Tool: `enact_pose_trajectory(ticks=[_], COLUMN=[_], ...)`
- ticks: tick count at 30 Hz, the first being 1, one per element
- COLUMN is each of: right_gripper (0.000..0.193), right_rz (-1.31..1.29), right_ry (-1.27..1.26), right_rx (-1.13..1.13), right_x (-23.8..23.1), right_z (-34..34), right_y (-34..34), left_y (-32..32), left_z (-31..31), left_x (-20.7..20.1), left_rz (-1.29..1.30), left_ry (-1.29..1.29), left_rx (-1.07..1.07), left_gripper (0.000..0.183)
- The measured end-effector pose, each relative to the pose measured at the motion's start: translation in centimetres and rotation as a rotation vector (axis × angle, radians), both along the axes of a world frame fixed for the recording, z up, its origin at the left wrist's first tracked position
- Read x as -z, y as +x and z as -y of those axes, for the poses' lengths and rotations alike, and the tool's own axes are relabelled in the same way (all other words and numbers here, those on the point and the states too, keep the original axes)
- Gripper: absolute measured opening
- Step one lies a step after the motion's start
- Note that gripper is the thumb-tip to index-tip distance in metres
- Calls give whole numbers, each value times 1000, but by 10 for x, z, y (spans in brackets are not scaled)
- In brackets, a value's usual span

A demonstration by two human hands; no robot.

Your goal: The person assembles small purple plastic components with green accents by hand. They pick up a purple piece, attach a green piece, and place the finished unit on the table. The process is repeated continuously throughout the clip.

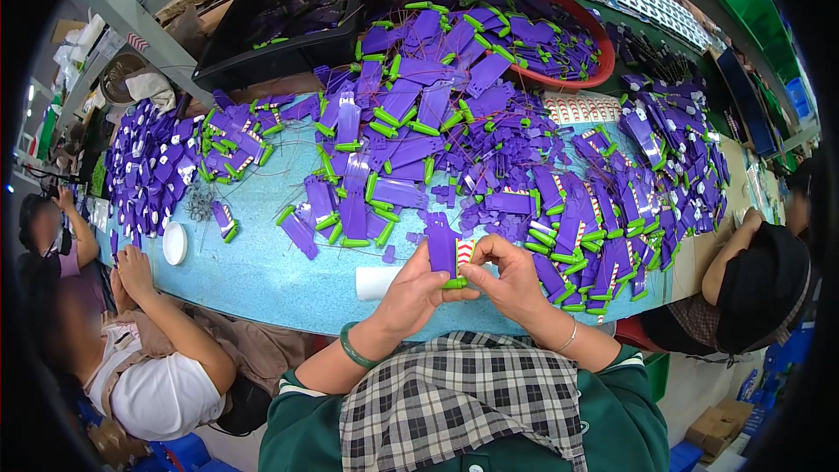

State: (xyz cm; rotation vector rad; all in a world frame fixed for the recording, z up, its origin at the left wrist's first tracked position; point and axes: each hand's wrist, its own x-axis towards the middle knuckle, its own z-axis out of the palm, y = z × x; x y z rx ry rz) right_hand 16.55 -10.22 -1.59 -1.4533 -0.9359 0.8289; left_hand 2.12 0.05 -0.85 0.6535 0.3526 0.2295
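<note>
Close to the table's near edge, my left hand grips a flat purple plastic part with a bright green end piece. A red-and-white striped sticker lies along the part's right side. My right hand pinches at that sticker with thumb and forefinger; how far it is stuck down I cannot tell. Beyond my hands spreads a big heap of similar purple parts with green ends. To my right, a pile of purple-and-green parts includes several bearing striped stickers.
A white cylinder lies beside my left hand, and a white round lid is farther left. At the back stand a black crate and a red basin. A striped sticker sheet lies right of the heap. Co-workers sit on both sides.
</note>
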Motion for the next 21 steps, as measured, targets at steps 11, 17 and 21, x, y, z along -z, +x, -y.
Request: enact_pose_trajectory(ticks=[11, 17, 21], right_gripper=[14, 17, 20], right_rz=[165, 539, 612], right_ry=[56, 261, 225], right_rx=[50, 158, 96], right_x=[-5, -15, -12], right_z=[-1, -2, 1], right_y=[-1, 0, 5], left_y=[3, 2, -1], left_z=[5, 10, 11], left_x=[2, 7, 5], left_rz=[-96, -41, -19], left_ry=[300, 284, 546], left_rx=[5, 8, 20], left_gripper=[36, 30, 25])
